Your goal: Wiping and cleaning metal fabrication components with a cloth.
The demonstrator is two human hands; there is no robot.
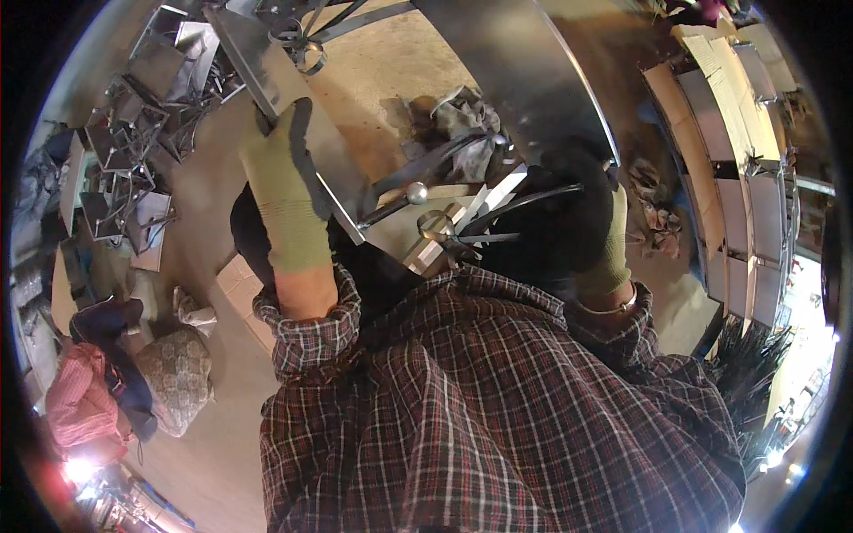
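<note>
A grey metal frame with flat panels, curled strips and a small ball (417, 193) lies across my lap. My left hand (283, 169), in a green glove with a dark palm, is closed on the flat metal bar (238, 62) at the frame's left side, thumb pointing away from me. On the right, my right hand (582, 200) in a matching glove grips the near end of a wide smooth metal panel (515, 75); its fingers are partly lost in shadow. Whether bar and panel are one piece I cannot tell. Crumpled grey cloth (468, 124) lies beyond the strips.
Heaped metal frames (124, 169) stand at the far left. Another person in a pink checked shirt (84, 404) is at the lower left, beside a patterned sack (178, 377). Stacked cardboard and panels (711, 133) line the right, with a bundle of dark thin rods (751, 369) nearer.
</note>
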